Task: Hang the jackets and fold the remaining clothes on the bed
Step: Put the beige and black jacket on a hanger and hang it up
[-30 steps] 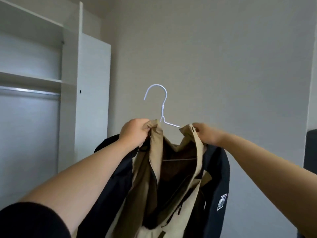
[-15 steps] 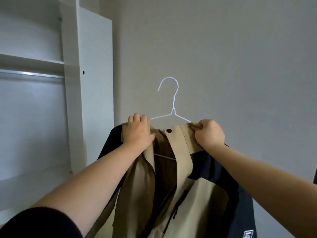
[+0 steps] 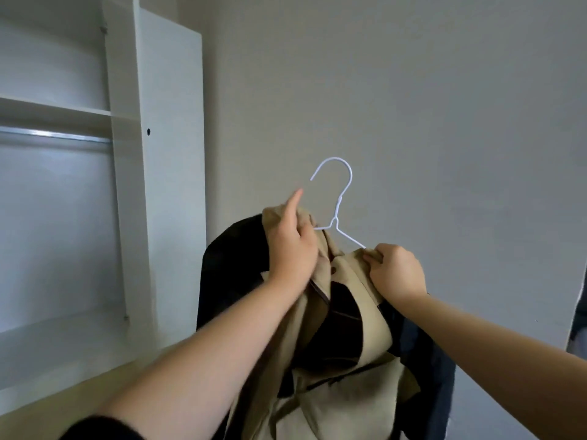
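Left hand (image 3: 292,246): fingers curled round the tan collar fabric, gripping it; the index finger sticks straight up beside the hook.
Right hand (image 3: 397,269): fingers and thumb pinch the tan fabric where the wire's right arm ends.
Jacket (image 3: 359,328): one, tan with dark panels, held up in mid-air by both hands and draping below them.
Hanger (image 3: 334,222): one, white wire; its hook stands above and between the two hands, with the open end towards the left hand.
Wardrobe (image 3: 171,154): one, white and open, to the left of the left hand, with one shelf (image 3: 54,108) and one metal rail (image 3: 54,134) just under it.
Wall (image 3: 413,106): plain grey, behind the hands and jacket.
Hidden: the hanger's lower wire lies inside the jacket; the jacket's hem is cut off at the bottom edge.
Unclear: a dark shape (image 3: 578,328) at the far right edge, beyond the right hand.
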Action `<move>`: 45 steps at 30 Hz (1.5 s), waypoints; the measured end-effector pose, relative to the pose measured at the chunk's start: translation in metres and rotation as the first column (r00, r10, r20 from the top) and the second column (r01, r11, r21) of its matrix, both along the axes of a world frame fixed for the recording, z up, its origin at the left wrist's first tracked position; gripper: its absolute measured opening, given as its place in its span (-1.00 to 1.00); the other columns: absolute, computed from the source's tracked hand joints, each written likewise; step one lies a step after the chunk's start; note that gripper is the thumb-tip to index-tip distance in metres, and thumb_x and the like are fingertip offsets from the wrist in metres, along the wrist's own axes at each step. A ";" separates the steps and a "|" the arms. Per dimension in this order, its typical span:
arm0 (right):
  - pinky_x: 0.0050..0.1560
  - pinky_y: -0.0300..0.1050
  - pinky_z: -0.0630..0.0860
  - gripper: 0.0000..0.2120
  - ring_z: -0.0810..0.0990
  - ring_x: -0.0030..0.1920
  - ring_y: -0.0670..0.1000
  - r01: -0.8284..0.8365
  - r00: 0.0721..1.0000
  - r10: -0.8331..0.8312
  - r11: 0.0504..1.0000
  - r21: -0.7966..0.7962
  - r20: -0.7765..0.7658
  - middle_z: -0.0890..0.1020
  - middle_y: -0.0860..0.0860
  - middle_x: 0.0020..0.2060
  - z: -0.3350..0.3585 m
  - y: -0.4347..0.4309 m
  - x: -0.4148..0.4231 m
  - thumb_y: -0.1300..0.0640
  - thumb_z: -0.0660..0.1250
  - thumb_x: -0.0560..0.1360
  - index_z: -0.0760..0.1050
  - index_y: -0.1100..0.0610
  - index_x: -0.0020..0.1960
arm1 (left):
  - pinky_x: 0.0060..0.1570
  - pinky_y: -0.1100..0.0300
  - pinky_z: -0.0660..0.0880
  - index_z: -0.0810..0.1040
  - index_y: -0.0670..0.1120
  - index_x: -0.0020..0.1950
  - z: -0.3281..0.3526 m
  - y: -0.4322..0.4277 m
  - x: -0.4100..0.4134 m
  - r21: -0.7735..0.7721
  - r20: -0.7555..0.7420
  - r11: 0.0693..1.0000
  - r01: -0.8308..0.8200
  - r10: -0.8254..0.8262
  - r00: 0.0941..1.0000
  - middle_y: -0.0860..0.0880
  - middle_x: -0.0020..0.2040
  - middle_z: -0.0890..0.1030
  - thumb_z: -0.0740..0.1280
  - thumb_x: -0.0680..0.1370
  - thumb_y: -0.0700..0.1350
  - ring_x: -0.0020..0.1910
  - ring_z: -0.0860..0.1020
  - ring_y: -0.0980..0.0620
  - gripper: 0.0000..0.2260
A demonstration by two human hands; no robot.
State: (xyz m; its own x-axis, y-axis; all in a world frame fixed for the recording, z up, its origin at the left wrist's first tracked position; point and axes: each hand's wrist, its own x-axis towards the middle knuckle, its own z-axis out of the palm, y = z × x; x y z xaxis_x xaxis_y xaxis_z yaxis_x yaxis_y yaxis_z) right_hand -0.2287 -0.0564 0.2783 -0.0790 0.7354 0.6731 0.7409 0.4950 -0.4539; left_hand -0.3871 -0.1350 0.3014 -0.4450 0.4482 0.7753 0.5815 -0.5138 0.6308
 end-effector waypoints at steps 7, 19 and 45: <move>-0.45 -0.20 0.22 -0.85 0.36 -0.44 0.03 0.131 0.987 -0.142 0.981 -0.142 -0.071 0.44 0.01 -0.46 -0.038 0.005 0.005 0.25 0.21 0.46 0.44 0.18 -0.29 | 0.04 0.11 0.49 -0.14 0.04 0.56 -0.140 0.001 0.008 -0.614 -0.252 0.789 -0.019 -0.173 0.952 -0.10 0.16 0.57 0.13 0.58 -0.20 0.03 0.54 -0.09 -0.37; -0.30 -0.17 0.32 -0.86 0.53 -0.22 0.09 -0.102 0.978 0.085 0.992 -0.079 -0.192 0.53 -0.06 -0.36 -0.044 0.004 0.025 0.28 0.33 0.45 0.47 0.07 -0.22 | 0.01 0.08 0.45 0.42 -0.08 0.27 -0.081 0.014 -0.054 -0.556 -0.567 0.803 -0.215 -0.178 0.804 -0.09 0.02 0.61 0.31 0.53 0.08 0.05 0.54 -0.14 -0.62; -0.32 -0.25 0.29 -0.70 0.35 -0.38 -0.08 -0.693 0.694 0.615 0.712 -0.114 -0.374 0.38 0.03 -0.44 -0.004 -0.040 -0.011 0.26 0.17 0.58 0.37 0.24 -0.33 | -0.30 0.15 0.35 0.40 -0.02 -0.36 -0.120 0.022 -0.040 -0.626 -0.344 0.723 -0.292 0.079 0.935 0.01 -0.34 0.48 0.22 0.55 -0.10 -0.17 0.54 -0.16 -0.74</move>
